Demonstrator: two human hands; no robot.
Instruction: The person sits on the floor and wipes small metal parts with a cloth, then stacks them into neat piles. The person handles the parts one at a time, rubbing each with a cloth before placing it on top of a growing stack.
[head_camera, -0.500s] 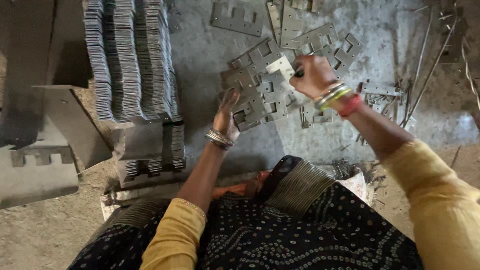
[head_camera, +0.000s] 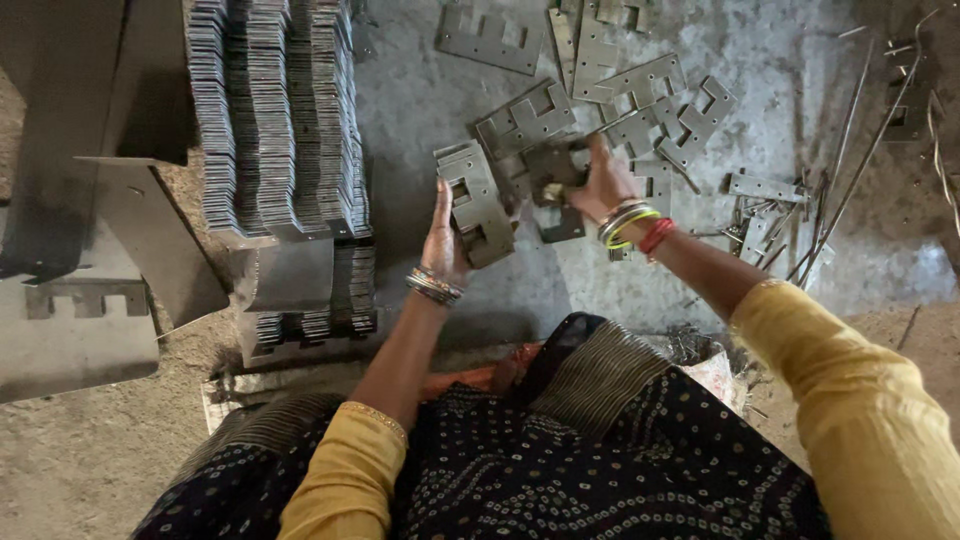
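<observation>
My left hand (head_camera: 443, 235) holds a small stack of grey E-shaped metal plates (head_camera: 478, 205) on edge, tilted, above the concrete floor. My right hand (head_camera: 600, 182), with bangles at the wrist, grips another flat metal plate (head_camera: 553, 168) lifted from a loose pile of E-shaped plates (head_camera: 640, 110) scattered on the floor just beyond it. The two hands are close together, the plates nearly touching.
A tall, neatly ordered stack of the same plates (head_camera: 280, 110) stands at the left, resting on larger metal sheets (head_camera: 90, 300). Thin strips and rods (head_camera: 790, 200) lie at the right. My lap in dark patterned cloth (head_camera: 560, 450) fills the bottom.
My left hand now holds a stack of plates upright where it lay flat on the pile before. My right hand has drawn back from the pile with a plate, toward the left hand.
</observation>
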